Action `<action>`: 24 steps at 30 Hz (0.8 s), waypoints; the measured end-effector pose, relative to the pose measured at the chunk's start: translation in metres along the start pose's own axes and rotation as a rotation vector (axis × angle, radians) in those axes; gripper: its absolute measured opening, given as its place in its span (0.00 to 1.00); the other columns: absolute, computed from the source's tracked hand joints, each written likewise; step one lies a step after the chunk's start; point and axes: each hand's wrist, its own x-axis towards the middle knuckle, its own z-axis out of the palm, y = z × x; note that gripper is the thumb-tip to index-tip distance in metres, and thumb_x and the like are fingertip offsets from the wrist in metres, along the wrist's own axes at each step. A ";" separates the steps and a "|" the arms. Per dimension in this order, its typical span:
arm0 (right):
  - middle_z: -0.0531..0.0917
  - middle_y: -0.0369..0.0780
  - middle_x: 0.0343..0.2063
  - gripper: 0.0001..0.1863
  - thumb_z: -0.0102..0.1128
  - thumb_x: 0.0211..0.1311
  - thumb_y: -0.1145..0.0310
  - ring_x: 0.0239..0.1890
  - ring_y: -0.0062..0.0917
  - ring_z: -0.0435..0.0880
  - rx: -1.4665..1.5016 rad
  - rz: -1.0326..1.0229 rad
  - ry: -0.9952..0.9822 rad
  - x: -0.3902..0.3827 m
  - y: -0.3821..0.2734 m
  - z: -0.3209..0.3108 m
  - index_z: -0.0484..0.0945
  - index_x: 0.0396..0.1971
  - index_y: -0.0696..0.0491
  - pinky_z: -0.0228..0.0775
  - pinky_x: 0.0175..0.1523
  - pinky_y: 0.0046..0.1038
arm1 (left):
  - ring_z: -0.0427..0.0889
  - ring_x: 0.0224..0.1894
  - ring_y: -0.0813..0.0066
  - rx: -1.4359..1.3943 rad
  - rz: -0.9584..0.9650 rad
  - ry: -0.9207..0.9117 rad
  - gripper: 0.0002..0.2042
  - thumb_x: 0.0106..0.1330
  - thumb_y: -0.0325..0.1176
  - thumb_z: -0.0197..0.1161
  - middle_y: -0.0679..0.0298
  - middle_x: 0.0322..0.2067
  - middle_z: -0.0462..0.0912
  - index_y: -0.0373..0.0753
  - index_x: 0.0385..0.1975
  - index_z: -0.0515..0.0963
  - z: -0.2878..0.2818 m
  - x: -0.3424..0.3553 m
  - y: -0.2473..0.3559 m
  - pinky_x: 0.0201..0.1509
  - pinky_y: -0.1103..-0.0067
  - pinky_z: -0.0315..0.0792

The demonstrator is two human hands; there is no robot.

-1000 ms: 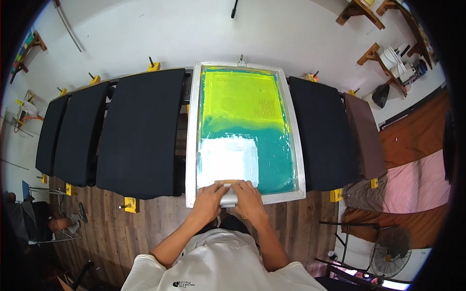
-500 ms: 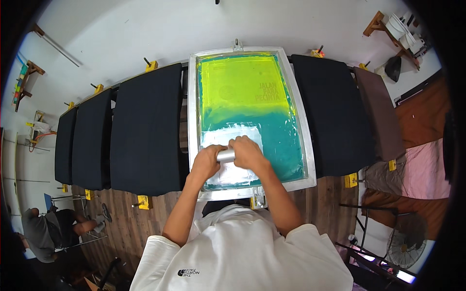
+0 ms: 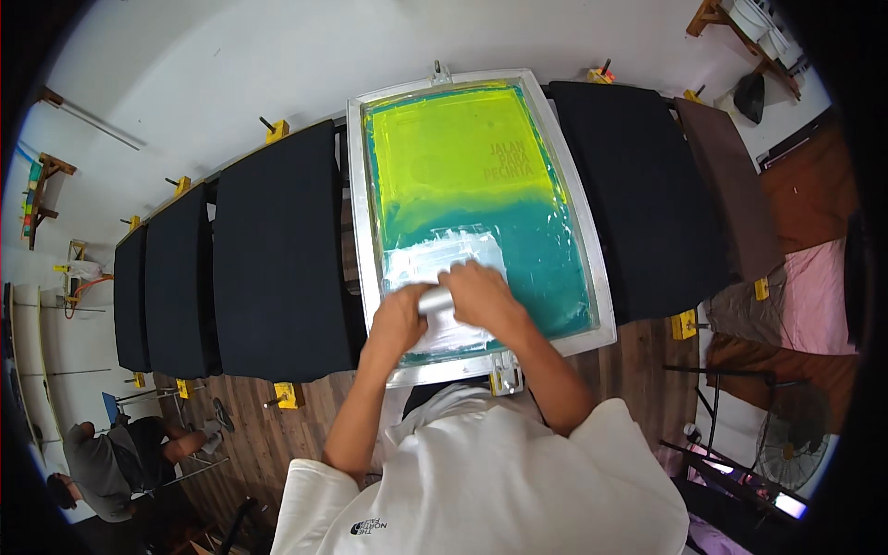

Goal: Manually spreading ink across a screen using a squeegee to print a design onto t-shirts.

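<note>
- Gripping the squeegee: left hand and right hand both closed around its handle, side by side, on the white ink patch in the lower half of the framed screen.
- To do well, I'd judge: even pressure both hands, blade square to the frame, one steady stroke.
- Dark garments on boards lie either side: left, right. Keep ink off them.
- Seated person at lower left, well apart.
</note>
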 end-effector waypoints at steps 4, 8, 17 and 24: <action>0.84 0.47 0.35 0.17 0.65 0.41 0.77 0.41 0.44 0.83 0.061 0.088 -0.065 0.044 0.018 0.000 0.82 0.36 0.53 0.77 0.46 0.42 | 0.83 0.42 0.46 0.050 -0.106 -0.074 0.21 0.48 0.17 0.60 0.45 0.37 0.84 0.37 0.45 0.82 -0.008 0.042 -0.011 0.49 0.64 0.78; 0.86 0.48 0.32 0.15 0.64 0.39 0.75 0.39 0.43 0.85 0.089 0.174 -0.107 0.047 0.017 0.000 0.84 0.33 0.53 0.77 0.46 0.40 | 0.84 0.41 0.46 0.118 -0.110 -0.115 0.19 0.50 0.17 0.61 0.42 0.36 0.83 0.36 0.45 0.82 -0.007 0.049 -0.015 0.49 0.64 0.77; 0.85 0.50 0.34 0.14 0.65 0.42 0.76 0.42 0.43 0.84 -0.032 0.118 0.091 0.003 0.001 0.033 0.84 0.34 0.57 0.78 0.48 0.41 | 0.84 0.38 0.46 0.143 -0.012 0.035 0.24 0.46 0.14 0.59 0.44 0.33 0.84 0.39 0.46 0.83 0.023 0.007 -0.016 0.48 0.63 0.78; 0.83 0.50 0.37 0.16 0.64 0.41 0.78 0.44 0.46 0.81 0.033 0.172 0.129 -0.046 -0.020 0.047 0.84 0.37 0.57 0.76 0.49 0.42 | 0.84 0.37 0.47 0.091 0.017 0.056 0.23 0.46 0.15 0.60 0.44 0.31 0.84 0.39 0.45 0.84 0.047 -0.039 -0.011 0.46 0.63 0.78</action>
